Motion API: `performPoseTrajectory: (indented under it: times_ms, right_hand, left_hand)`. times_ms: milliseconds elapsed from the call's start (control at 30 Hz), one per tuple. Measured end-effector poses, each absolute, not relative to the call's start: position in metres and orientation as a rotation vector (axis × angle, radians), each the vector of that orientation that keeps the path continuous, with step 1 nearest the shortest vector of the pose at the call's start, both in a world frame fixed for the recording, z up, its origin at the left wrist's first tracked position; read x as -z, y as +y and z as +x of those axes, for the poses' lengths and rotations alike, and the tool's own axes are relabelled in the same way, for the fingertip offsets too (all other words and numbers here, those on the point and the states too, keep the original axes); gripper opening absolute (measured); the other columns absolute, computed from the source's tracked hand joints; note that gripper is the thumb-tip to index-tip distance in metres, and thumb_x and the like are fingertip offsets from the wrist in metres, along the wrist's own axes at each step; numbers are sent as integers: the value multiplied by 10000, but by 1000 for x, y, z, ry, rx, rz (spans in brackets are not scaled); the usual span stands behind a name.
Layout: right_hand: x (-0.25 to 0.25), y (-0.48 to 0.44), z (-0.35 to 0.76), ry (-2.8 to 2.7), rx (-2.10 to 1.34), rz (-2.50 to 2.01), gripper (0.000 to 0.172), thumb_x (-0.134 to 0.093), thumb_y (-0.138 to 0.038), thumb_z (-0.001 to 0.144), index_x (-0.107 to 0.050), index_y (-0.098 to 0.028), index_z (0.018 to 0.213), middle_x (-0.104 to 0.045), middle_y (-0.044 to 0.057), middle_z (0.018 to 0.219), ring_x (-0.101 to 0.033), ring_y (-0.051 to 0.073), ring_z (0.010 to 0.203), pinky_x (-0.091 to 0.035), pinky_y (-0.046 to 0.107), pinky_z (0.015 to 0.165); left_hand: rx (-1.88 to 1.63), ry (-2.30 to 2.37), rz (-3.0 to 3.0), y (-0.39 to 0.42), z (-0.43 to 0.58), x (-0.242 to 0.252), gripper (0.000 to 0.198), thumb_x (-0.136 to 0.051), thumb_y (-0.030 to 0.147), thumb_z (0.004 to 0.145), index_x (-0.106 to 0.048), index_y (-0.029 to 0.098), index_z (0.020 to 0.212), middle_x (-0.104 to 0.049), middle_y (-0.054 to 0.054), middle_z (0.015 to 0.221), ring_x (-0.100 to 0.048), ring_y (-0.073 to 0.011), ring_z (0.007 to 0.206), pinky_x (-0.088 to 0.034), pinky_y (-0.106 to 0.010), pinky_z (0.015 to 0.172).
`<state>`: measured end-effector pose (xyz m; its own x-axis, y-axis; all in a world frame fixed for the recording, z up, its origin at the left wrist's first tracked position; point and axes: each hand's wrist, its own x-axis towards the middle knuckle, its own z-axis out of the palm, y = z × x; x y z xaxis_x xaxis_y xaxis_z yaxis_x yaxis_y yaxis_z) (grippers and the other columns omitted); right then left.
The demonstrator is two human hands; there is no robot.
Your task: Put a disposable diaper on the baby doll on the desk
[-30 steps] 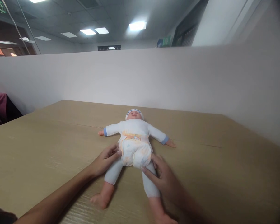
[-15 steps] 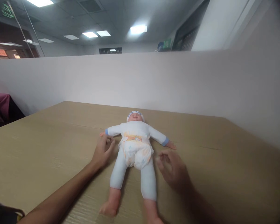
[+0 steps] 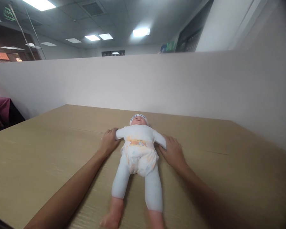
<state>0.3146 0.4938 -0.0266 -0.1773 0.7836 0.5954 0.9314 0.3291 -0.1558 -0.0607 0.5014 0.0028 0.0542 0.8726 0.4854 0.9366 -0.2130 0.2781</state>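
A baby doll (image 3: pixel 139 132) lies on its back on the table, head toward the wall and feet toward me. It wears a white outfit, a white headband or cap (image 3: pixel 138 116) with dark lettering, and a diaper (image 3: pixel 140 157) with an orange printed waistband. My left hand (image 3: pixel 109 140) is closed round the doll's arm on the left, covering its cuff and hand. On the other side my right hand (image 3: pixel 173 151) wraps the doll's other arm near the wrist, hiding that hand too. Both doll arms stretch out sideways, and its bare feet point toward me.
The wide tan table (image 3: pixel 50 152) runs back to a low white partition wall (image 3: pixel 109 82). Beyond the left table edge is a pink and dark item (image 3: pixel 1 106), perhaps a covered chair. A white wall stands at the right.
My left hand has moved slightly up and closed on the doll's arm. My right hand has moved up from beside the diaper and taken hold of the other arm.
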Motion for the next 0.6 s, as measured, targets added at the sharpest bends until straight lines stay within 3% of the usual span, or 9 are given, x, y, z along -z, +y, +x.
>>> performPoseTrajectory:
  times_ms: [367, 500, 600]
  right_hand:
    - [39, 501, 318, -1931, 101, -1415, 395, -481, -341, 1048, -651, -203, 1377, -733, 161, 1225, -648, 354, 1116, -518, 480, 985]
    - [21, 490, 311, -1862, -9, -1401, 421, -477, -371, 1008, -662, -190, 1340, -746, 170, 1259, -670, 367, 1174, -544, 518, 1027]
    - [-6, 465, 317, -1877, -77, -1415, 456, -506, -404, 969, -673, -181, 1330, -763, 171, 1266, -712, 355, 1144, -589, 484, 974]
  left_hand:
    - [905, -1995, -2173, 490, -54, -15, 349, -737, 272, 918, -693, 192, 1254, -809, -122, 1189, -716, -329, 1152, -512, -382, 945]
    - [979, -2138, -2089, 451, -38, -42, 263, -706, 331, 934, -692, 224, 1174, -828, -85, 1065, -769, -288, 961, -481, -323, 750]
    - [1071, -2255, -2121, 394, -23, -71, 245, -710, 418, 927, -673, 248, 1099, -831, -52, 1019, -776, -270, 884, -448, -298, 680]
